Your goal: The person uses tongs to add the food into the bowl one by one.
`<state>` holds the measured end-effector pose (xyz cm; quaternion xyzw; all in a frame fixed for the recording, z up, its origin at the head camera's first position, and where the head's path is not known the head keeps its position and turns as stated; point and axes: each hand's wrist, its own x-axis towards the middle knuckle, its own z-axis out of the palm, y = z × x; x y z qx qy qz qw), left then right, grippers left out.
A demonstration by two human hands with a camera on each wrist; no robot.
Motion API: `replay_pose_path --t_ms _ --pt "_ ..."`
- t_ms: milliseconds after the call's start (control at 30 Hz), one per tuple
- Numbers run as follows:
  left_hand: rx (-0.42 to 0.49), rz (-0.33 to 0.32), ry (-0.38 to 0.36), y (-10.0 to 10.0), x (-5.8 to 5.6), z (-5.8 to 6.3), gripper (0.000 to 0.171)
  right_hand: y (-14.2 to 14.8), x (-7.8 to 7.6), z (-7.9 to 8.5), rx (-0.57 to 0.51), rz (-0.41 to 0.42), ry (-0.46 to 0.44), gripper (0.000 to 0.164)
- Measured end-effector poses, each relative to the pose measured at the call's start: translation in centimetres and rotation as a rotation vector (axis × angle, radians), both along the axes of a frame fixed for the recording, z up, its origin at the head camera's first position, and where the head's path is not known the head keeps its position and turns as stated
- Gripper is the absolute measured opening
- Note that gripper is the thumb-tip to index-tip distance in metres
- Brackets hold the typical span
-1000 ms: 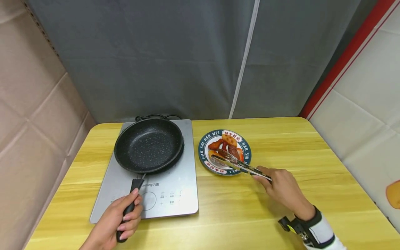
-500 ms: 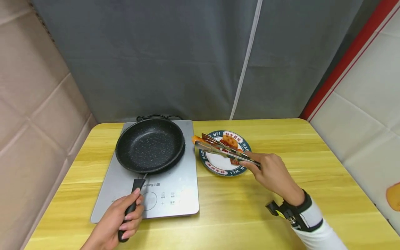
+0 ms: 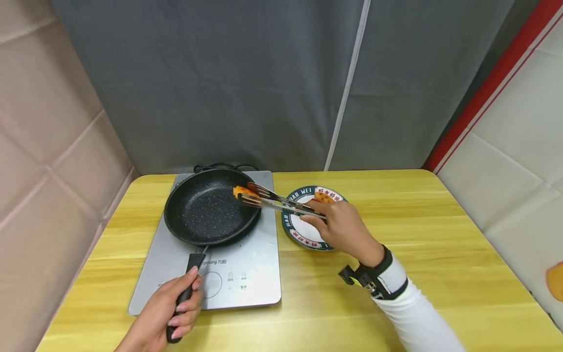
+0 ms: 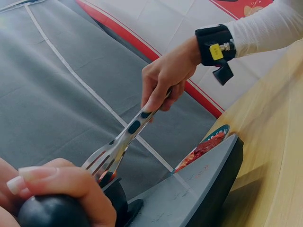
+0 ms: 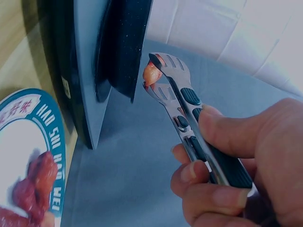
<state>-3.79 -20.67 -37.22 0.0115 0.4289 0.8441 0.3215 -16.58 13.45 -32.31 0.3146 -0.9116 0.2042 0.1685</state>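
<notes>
From my station, the left hand (image 3: pixel 173 305) grips the frying-pan handle (image 3: pixel 196 259); the right hand (image 3: pixel 345 230) squeezes metal tongs (image 5: pixel 229 166). The orange food piece (image 5: pixel 152 74) may slip if pressure weakens.

In the head view, looks forward and down from behind and above both the left hand (image 3: pixel 169 310) and the right hand (image 3: pixel 345 227), far enough off to take in the pan (image 3: pixel 211 210) beyond the left one and the plate (image 3: pixel 303 239) just past the right one's fingers. From the left wrist, peers very close over the left hand, strongly tilted, toward the right hand farther off, sharing both hands and the tongs (image 4: pixel 134 126) with the head view. From the right wrist, faces along the tongs from close behind the right hand, turned sideways, sharing that hand, pan and plate with the head view.
</notes>
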Motion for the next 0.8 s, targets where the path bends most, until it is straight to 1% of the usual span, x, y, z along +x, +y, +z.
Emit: replay_pose_path --t_ms 67,200,300,400,533,633,800 --pt "0.028 -0.009 -0.003 0.0 0.0 -0.1 0.034 -0.8 -0.4 0.1 0.015 0.015 -0.008 0.029" --pt "0.092 -0.033 0.032 -0.1 0.0 -0.3 0.037 -2.3 -1.3 0.4 0.057 0.032 -0.045 0.026" --pt "0.103 -0.038 0.052 -0.1 -0.1 -0.4 0.038 -3.3 -1.9 0.5 0.086 0.024 -0.055 0.028" --pt "0.08 -0.029 0.032 -0.1 0.0 -0.3 0.037 -4.3 -2.5 0.6 0.112 0.021 -0.053 0.029" --pt "0.038 -0.016 0.001 -0.1 0.0 -0.1 0.035 -5.3 -3.2 0.5 0.143 0.029 -0.043 0.026" --pt "0.016 -0.014 -0.003 -0.1 0.0 0.1 0.034 -6.0 -3.7 0.3 0.154 0.036 -0.047 0.025" --pt "-0.003 -0.012 -0.002 -0.1 0.0 0.2 0.034 -6.9 -4.3 0.0 0.177 0.028 -0.021 0.028"
